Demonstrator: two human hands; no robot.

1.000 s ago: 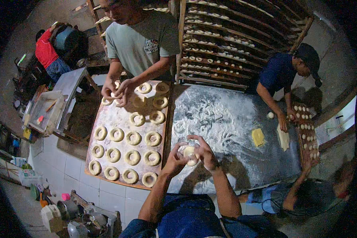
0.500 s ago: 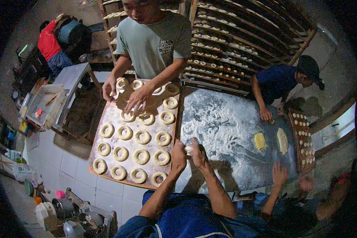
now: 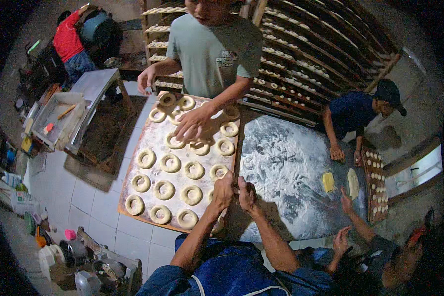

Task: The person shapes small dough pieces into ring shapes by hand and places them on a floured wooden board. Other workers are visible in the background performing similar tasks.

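Note:
My left hand (image 3: 223, 191) is closed, its fingers curled, over the right edge of a wooden board (image 3: 155, 136) covered with rows of dough rings (image 3: 164, 163). Close beside it, my right hand (image 3: 247, 195) is also closed, above the left edge of a floured dark table (image 3: 281, 165). The fingertips of both nearly meet. A small pale piece of dough showed between them half a second ago; now the fingers hide it. Across the board, a co-worker's hand (image 3: 194, 123) hovers or rests over the rings, fingers spread, while the other hand is raised off the board's far left corner.
A yellow slab (image 3: 328, 182) and a pale dough strip (image 3: 353, 184) lie on the table's right. Beyond stands a tray (image 3: 375, 219) of small dough pieces, with another worker near it. Racks (image 3: 286, 55) of dough fill the back. More hands reach in at lower right.
The view has shifted, moving the scene rightward. My hands stay together, now overlapping the board's edge, and the dough between them is hidden. The co-worker opposite has lifted one hand off the board.

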